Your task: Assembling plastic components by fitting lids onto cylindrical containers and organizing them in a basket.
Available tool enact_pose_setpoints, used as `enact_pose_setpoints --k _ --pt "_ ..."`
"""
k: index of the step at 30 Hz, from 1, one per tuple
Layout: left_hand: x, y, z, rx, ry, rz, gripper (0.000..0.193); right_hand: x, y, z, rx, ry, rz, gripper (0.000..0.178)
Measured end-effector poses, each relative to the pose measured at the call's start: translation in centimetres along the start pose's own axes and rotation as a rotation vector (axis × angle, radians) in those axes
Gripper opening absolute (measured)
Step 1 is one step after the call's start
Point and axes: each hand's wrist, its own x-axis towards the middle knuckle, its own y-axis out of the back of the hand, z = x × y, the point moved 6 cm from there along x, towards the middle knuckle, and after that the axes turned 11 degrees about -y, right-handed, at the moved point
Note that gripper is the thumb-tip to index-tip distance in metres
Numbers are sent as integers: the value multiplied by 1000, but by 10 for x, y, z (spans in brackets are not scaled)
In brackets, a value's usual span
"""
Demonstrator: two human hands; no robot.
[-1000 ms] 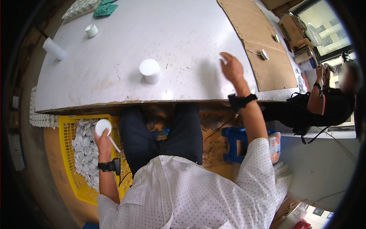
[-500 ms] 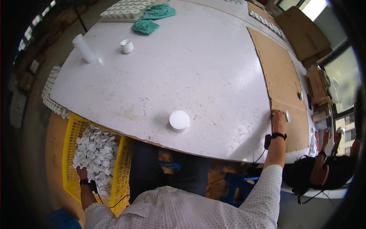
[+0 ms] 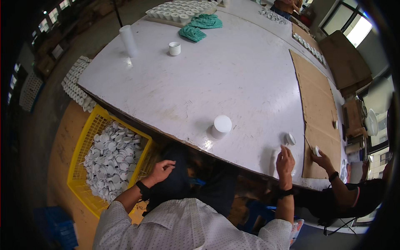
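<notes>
My left hand is over my lap, just right of the yellow basket of small white round parts. Its fingers are loosely bent and a little apart, with nothing seen in them. At the table's front edge on the right, my right hand has its fingers stretched out, open. Just beyond its fingertips a small white cup-like piece sits tilted, seemingly apart from the hand. A pale white cylinder, partly hidden, is beside this hand. Left of it, a white round-topped cylinder stands on the table.
At right, a co-worker's hand holds a white piece over the cardboard sheet. Farther off are a tall translucent cylinder, a short white stack, green cloth and a tray of white cups.
My left hand has come out of the basket toward my lap. My right hand has left the cardboard for the table's front edge. The co-worker's hand has reached over the cardboard. The view has shifted.
</notes>
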Motion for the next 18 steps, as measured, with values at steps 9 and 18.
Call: enact_pose_setpoints --k 9,18 --pt "31 -101 72 -421 -62 -390 43 -100 39 -145 591 51 -37 27" --pt "63 -149 98 -683 -18 -162 58 -160 43 -196 709 367 -152 31"
